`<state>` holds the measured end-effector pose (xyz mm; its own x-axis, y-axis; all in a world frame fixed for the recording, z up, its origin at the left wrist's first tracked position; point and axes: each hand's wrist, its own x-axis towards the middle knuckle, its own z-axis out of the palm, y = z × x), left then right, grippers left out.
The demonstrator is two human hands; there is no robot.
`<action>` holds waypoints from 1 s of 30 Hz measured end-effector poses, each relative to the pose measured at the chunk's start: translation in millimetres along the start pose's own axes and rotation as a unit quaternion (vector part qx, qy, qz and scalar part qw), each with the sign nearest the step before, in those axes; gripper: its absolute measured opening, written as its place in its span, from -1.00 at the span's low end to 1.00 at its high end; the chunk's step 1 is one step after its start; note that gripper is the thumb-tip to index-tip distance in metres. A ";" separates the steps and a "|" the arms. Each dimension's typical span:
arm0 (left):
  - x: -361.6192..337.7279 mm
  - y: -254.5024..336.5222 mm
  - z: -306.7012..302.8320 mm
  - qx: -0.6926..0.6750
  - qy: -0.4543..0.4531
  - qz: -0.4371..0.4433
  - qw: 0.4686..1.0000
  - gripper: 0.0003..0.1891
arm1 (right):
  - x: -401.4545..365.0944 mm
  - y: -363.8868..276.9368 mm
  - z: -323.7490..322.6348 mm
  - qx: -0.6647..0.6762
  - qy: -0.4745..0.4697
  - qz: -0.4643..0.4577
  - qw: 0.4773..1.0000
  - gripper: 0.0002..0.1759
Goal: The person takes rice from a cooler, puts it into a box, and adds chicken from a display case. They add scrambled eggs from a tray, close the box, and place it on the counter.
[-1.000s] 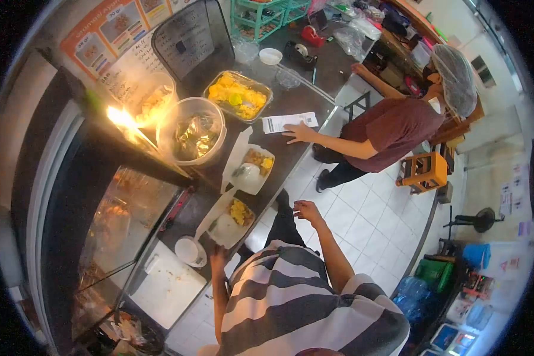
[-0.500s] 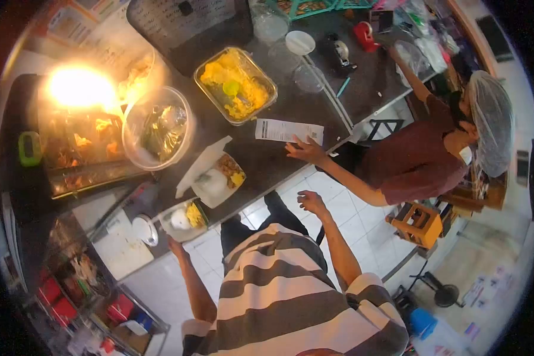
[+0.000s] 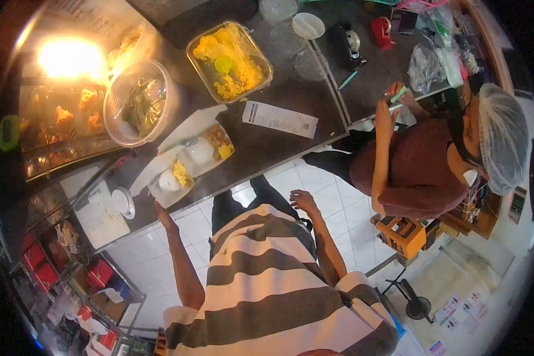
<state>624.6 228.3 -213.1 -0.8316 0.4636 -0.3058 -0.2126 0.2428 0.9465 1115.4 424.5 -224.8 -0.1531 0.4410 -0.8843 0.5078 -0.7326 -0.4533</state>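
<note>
My left hand point(image 3: 165, 218) is at the near corner of an open paper meal box point(image 3: 171, 200), its fingers stretched out along the side; whether it touches cannot be made out. Inside are white rice point(image 3: 168, 181) and yellow scrambled egg point(image 3: 181, 173). Right behind it stands a second open meal box point(image 3: 210, 163) with rice, egg and brown pieces. My right hand point(image 3: 303, 202) hangs beside my body above the floor, fingers loosely apart, holding nothing.
Behind the boxes are a tray point(image 3: 266, 83) of yellow egg, a round clear tub point(image 3: 110, 115) and a lit food warmer point(image 3: 65, 160). A printed slip point(image 3: 279, 120) lies on the dark counter. At right, a co-worker point(image 3: 412, 163) holds a green pen-like item point(image 3: 399, 94).
The near meal box has moved up against the other, its lid now spread open. The co-worker's hand left the slip; both hands now meet at the green item. My view has shifted.
</note>
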 end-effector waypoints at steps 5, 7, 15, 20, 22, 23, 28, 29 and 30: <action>-31.8 -16.7 -3.4 0.042 0.223 -0.009 0.974 -0.52 | 1.2 23.6 -23.7 0.071 0.016 0.034 0.997 -0.68; -58.3 -41.3 -21.6 0.259 0.248 0.107 0.927 -0.61 | 8.1 51.0 -27.2 0.080 0.039 0.051 0.995 -0.71; -160.0 -73.5 -24.4 0.258 0.305 -0.051 0.915 -0.57 | 25.8 173.9 -35.3 0.160 -0.109 -0.009 0.981 -0.57; -176.3 -106.3 -74.9 0.083 0.303 -0.173 0.933 -0.57 | 35.0 173.8 -1.7 0.213 -0.216 -0.085 0.949 -0.64; -170.5 -106.3 -95.6 0.043 0.274 -0.200 0.940 -0.53 | 39.3 156.4 17.0 0.212 -0.211 -0.078 0.951 -0.66; -162.1 -108.4 -103.6 0.012 0.291 -0.219 0.931 -0.55 | 39.3 125.5 27.8 0.033 -0.166 -0.047 0.984 -0.62; -78.9 -106.3 -154.0 -0.131 0.335 -0.310 0.880 -0.48 | -3.4 61.5 79.6 0.099 -0.019 0.105 0.989 -0.65; -57.8 -104.9 -165.4 -0.131 0.325 -0.312 0.883 -0.48 | -11.8 61.4 86.0 0.118 -0.006 0.074 0.990 -0.67; -30.9 -114.2 -185.3 -0.188 0.351 -0.354 0.846 -0.47 | -12.3 62.8 98.3 0.109 0.036 0.078 0.990 -0.68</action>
<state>579.6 28.4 -292.6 -0.4991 -0.3368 -0.7984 -0.8238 -0.1012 0.5578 1065.8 322.1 -253.4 -0.0230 0.3437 -0.9388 0.3248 -0.8855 -0.3322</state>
